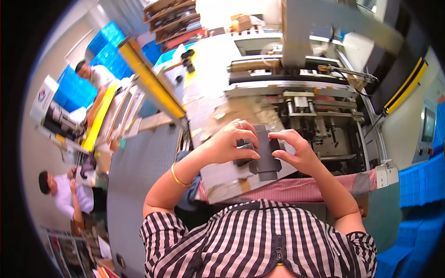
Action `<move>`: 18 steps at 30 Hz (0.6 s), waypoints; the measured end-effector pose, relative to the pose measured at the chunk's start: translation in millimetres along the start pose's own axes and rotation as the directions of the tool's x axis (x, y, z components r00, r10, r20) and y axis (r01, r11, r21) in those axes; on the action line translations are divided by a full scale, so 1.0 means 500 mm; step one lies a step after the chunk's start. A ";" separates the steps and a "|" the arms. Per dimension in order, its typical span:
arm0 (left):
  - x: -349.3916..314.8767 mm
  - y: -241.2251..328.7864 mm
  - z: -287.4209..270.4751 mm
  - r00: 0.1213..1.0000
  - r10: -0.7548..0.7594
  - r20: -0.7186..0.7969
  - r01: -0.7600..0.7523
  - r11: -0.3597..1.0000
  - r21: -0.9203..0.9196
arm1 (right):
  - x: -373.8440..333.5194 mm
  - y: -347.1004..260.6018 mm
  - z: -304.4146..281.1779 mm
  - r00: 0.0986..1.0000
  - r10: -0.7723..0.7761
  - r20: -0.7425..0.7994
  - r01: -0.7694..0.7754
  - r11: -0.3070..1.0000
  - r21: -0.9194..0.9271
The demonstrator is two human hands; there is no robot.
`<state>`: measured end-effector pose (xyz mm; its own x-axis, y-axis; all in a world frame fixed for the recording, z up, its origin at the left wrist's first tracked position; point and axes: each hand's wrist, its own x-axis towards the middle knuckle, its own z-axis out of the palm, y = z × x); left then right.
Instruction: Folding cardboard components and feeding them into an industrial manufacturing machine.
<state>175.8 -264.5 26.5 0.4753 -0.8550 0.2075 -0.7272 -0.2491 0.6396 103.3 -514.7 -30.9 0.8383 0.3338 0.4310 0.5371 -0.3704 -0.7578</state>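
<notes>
In front of me is a dark grey piece with flap-like sides and a narrower tab at its near end, perhaps card. My left hand has bent fingers closed at its left side, where a darker raised part shows under the fingertips. On the opposite side my right hand pinches the piece's edge between thumb and forefinger. Beneath it lies a pale board with brown tape at its near corner. The fingers partly hide the piece's sides.
A machine with metal rails stands just beyond the hands. A red-striped cloth roll borders the near edge. A yellow-faced post rises at the left, and blue crates stand at the right. Two people work at the left.
</notes>
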 end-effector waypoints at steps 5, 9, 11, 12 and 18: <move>0.156 -0.068 0.037 0.988 0.034 -0.151 -0.023 0.997 0.073 | 0.060 0.072 -0.127 0.990 -0.054 -0.133 0.023 0.975 -0.220; 0.301 -0.160 0.004 0.958 -0.080 -0.277 0.030 0.983 -0.182 | 0.183 0.165 -0.238 0.985 -0.047 -0.165 0.007 0.972 -0.235; 0.414 -0.242 -0.023 0.950 -0.125 -0.286 0.028 0.946 -0.322 | 0.255 0.285 -0.301 0.979 0.181 -0.091 -0.167 0.976 0.142; 0.471 -0.277 -0.040 0.948 -0.161 -0.276 0.047 0.925 -0.377 | 0.292 0.329 -0.333 0.953 0.293 -0.080 -0.259 0.921 0.292; 0.654 -0.282 -0.162 0.893 0.050 -0.447 0.035 0.983 0.180 | 0.455 0.343 -0.462 0.970 0.100 -0.222 -0.132 0.982 -0.134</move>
<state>473.9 -472.0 64.1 0.6093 -0.5724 0.5487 -0.7876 -0.3565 0.5026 407.7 -702.4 50.4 0.8876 0.0947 0.4509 0.4295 -0.5240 -0.7355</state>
